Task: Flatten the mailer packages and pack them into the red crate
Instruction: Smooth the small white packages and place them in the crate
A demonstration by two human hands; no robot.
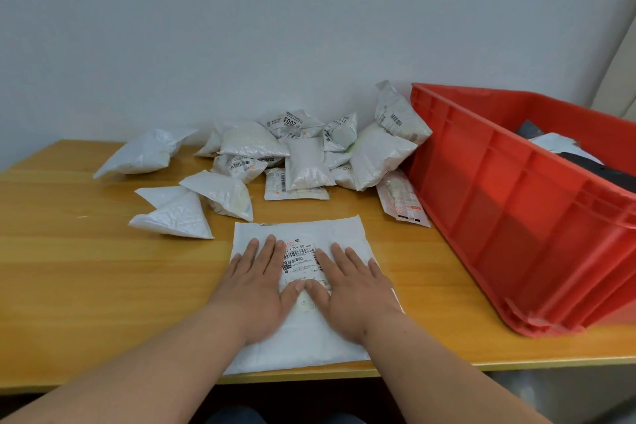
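Head view: a white mailer (344, 234) lay flat on the table (86, 268) at 6 o'clock, its near edge at the table's front edge. The left hand (256, 289) and right hand (351, 289) both pressed down on it side by side, fingers straight and spread, thumbs nearly meeting at the middle just below a barcode label (301, 260). Neither hand gripped anything.

At 12 o'clock, toward the wall (275, 27), a heap of puffy mailers (309, 155) sat piled together, several showing barcode labels. More loose mailers lay at 10 o'clock, among them a lone one (144, 153) set apart from the heap and a triangular one (179, 217) just beyond the flat mailer's left corner.

The red crate (516, 217) stood at 2 o'clock on the table's right side, one mailer (395, 113) leaning against its far corner. Inside, white and dark items (578, 155) showed partly above the rim.
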